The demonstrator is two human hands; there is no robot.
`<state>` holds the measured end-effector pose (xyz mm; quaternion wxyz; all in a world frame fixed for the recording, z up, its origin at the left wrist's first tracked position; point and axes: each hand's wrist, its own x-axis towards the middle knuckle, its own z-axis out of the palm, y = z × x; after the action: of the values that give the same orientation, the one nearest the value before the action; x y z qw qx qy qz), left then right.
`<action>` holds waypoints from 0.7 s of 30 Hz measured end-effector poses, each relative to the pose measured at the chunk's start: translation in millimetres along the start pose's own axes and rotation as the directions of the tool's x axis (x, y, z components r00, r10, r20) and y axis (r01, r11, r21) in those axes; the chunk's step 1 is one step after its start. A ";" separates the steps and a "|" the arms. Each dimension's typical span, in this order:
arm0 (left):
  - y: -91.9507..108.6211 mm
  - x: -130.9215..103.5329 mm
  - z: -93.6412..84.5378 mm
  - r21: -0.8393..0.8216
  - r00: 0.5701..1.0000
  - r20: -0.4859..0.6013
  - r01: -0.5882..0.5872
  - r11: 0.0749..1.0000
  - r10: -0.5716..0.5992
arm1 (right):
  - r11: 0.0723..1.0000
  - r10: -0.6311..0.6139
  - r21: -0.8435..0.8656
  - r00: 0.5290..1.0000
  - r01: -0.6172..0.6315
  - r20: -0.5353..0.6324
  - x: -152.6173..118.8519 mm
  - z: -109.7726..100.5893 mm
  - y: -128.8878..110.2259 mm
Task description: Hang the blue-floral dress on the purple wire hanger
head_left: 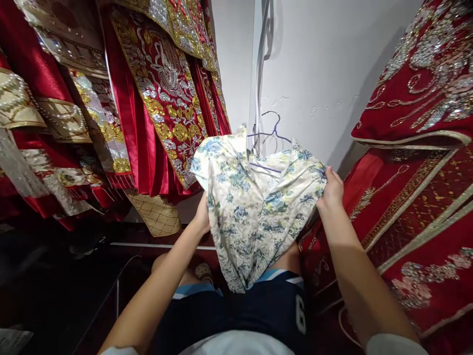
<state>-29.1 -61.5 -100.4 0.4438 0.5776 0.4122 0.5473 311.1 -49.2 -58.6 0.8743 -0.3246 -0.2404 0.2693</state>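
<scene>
A cream short-sleeved blouse [254,212] with blue and yellow flowers is spread out in front of me. It hangs on a thin purple hanger [275,133], whose hook rises above the open neckline. At the blouse's right sleeve, my right hand [332,186] is closed on the cloth, thumb on top. My left hand [202,214] is at the other side, under the left sleeve, with its fingers partly hidden behind the fabric as it grips the edge. The blouse's lower part narrows to a bunched tip above my lap.
Red costumes with gold and silver embroidery [170,93] hang along the left. More beaded red garments [417,113] hang close on the right. Behind the blouse stands a pale wall [318,59] with a vertical strip [258,59]. A quilted gold piece [157,214] hangs low at left.
</scene>
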 end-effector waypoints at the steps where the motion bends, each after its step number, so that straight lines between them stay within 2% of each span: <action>1: -3.4 -2.5 1.0 -0.101 0.999 0.007 0.047 0.994 -0.046 | 1.000 -0.007 0.013 1.000 0.007 -0.007 1.9 5.7 4.2; 3: -12.7 -7.7 3.5 -0.244 0.990 0.007 0.135 0.960 -0.137 | 0.999 0.008 0.037 1.000 -0.009 0.018 0.1 17.8 12.7; 6: -29.7 -17.5 7.4 -0.199 0.983 -0.021 0.174 0.964 -0.182 | 0.998 0.049 0.045 0.994 -0.054 0.097 -8.6 26.7 23.1; 9: -47.2 -31.4 11.9 -0.158 0.983 -0.043 0.170 0.973 -0.179 | 0.999 0.036 -0.041 0.994 -0.032 0.103 -18.8 15.1 26.7; 11: -58.1 -42.2 16.6 -0.185 0.979 -0.081 0.169 0.968 -0.187 | 0.976 -0.070 -0.200 0.995 0.084 0.078 -31.4 0.2 26.7; 14: -70.3 -56.6 26.3 -0.257 0.971 -0.147 0.148 0.955 -0.190 | 0.829 -0.302 -0.477 0.952 0.292 0.058 -70.3 -18.2 32.5; 15: -72.6 -60.0 29.4 -0.276 0.968 -0.163 0.142 0.950 -0.192 | 0.790 -0.322 -0.531 0.944 0.307 0.067 -88.4 -20.8 38.1; 16: -73.9 -62.4 31.8 -0.285 0.964 -0.177 0.143 0.948 -0.199 | 0.783 -0.270 -0.554 0.957 0.283 0.108 -107.5 -21.3 45.9; 17: -74.2 -63.9 33.1 -0.282 0.961 -0.185 0.150 0.948 -0.207 | 0.801 -0.134 -0.557 0.973 0.219 0.190 -126.6 -19.8 55.5; 18: -73.6 -64.5 33.1 -0.271 0.958 -0.190 0.157 0.950 -0.213 | 0.818 0.041 -0.559 0.956 0.134 0.289 -144.2 -16.5 66.4; 20: -69.6 -64.6 29.4 -0.243 0.960 -0.184 0.166 0.956 -0.213 | 0.805 0.335 -0.593 0.835 -0.014 0.436 -171.3 -6.6 88.8; 21: -66.4 -64.8 26.2 -0.236 0.962 -0.179 0.162 0.958 -0.207 | 0.794 0.403 -0.607 0.783 -0.042 0.474 -180.1 -1.1 98.4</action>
<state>-6.3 -107.7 -181.9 0.5100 0.4252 0.4447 0.6012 147.7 -99.1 -172.2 0.5810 -0.4975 -0.5217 0.3777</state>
